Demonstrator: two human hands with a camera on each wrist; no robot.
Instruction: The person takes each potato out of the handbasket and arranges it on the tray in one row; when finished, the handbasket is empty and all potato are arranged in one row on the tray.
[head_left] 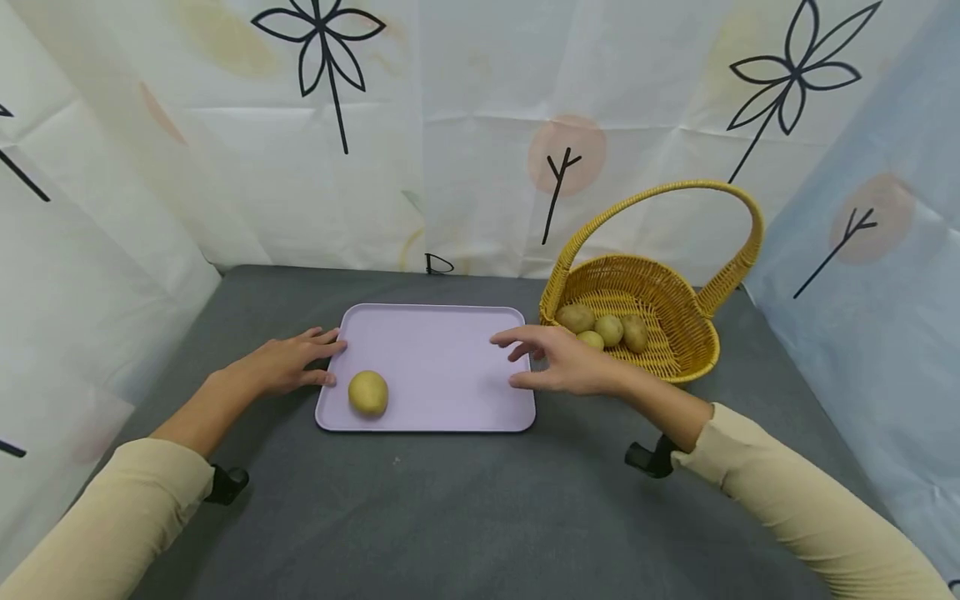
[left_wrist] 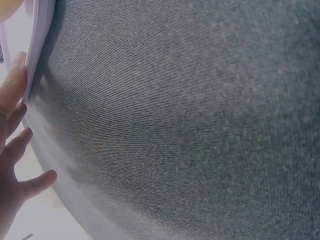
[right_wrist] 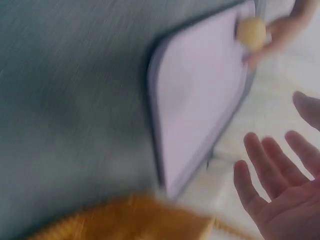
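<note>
A pale purple tray (head_left: 442, 367) lies on the table, and one potato (head_left: 367, 393) rests near its front left corner. My left hand (head_left: 288, 362) is at the tray's left edge, its fingertips on or close to the rim and its thumb apart from the fingers. Above the tray's right end hovers my right hand (head_left: 562, 358), empty, with the thumb and fingers spread and slightly bent. The right wrist view, partly blurred, shows the same empty right hand (right_wrist: 285, 190). Just behind it stands a yellow woven basket (head_left: 686, 333) holding several potatoes (head_left: 609, 330), partly hidden by that hand.
Dark grey cloth (head_left: 420, 517) covers the table. The basket's tall handle (head_left: 675, 187) arches above it at the back right. Patterned white curtains (head_left: 465, 167) hang behind and at both sides. A black strap piece (head_left: 651, 458) sticks out beneath the right sleeve.
</note>
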